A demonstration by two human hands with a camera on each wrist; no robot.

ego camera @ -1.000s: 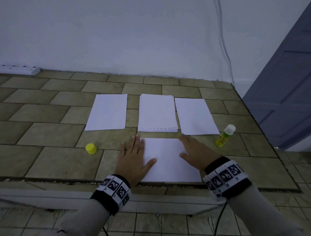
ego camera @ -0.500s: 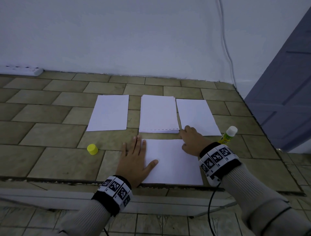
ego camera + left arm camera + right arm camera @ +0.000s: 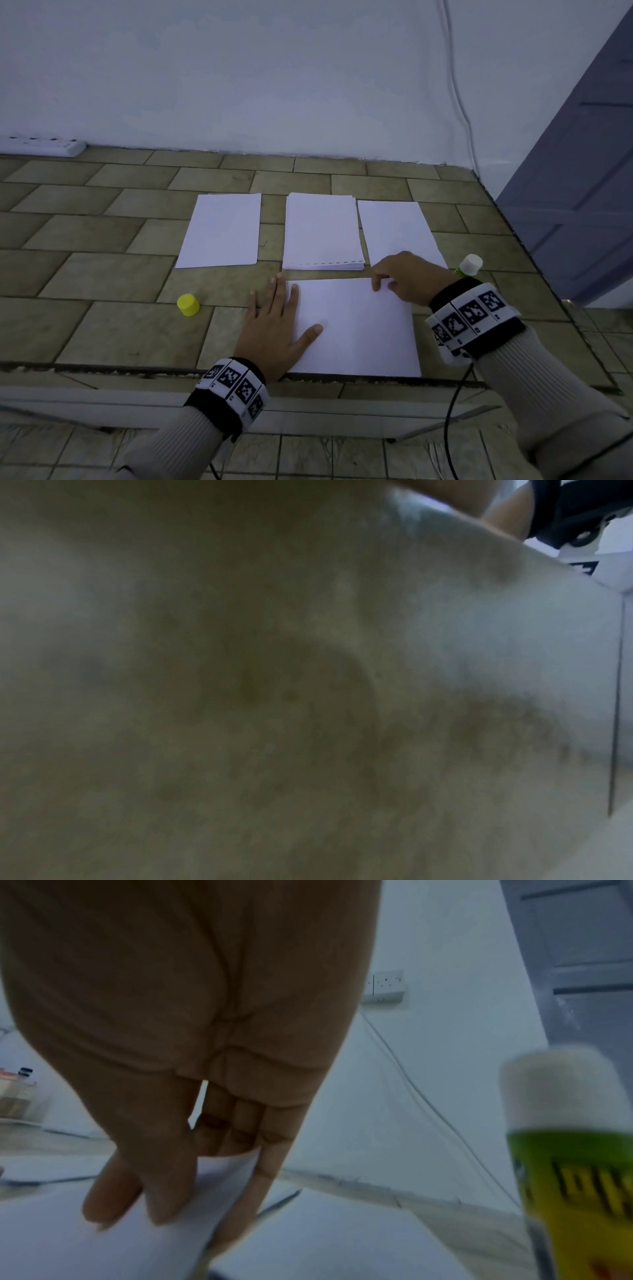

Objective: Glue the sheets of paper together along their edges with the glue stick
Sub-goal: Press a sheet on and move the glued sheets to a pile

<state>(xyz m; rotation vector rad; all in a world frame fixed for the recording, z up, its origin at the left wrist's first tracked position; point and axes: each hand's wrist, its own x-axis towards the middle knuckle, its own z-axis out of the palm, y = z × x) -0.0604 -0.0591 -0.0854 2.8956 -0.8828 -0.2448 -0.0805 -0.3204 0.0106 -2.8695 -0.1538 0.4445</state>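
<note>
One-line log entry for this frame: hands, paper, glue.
left hand: flat on near white paper sheet | right hand: pinching its far right corner | yellow-green glue stick: uncapped, upright, untouched | yellow cap: left

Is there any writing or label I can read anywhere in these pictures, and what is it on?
Glue stick: black letters on its yellow label, blurred and cut off; not readable.
Wristbands: black-and-white square code patterns, with tiny marks under them too small to read.
Sheets of paper: blank, no text.
Yellow cap: no text visible.
Nothing else carries readable words or numbers.
</note>
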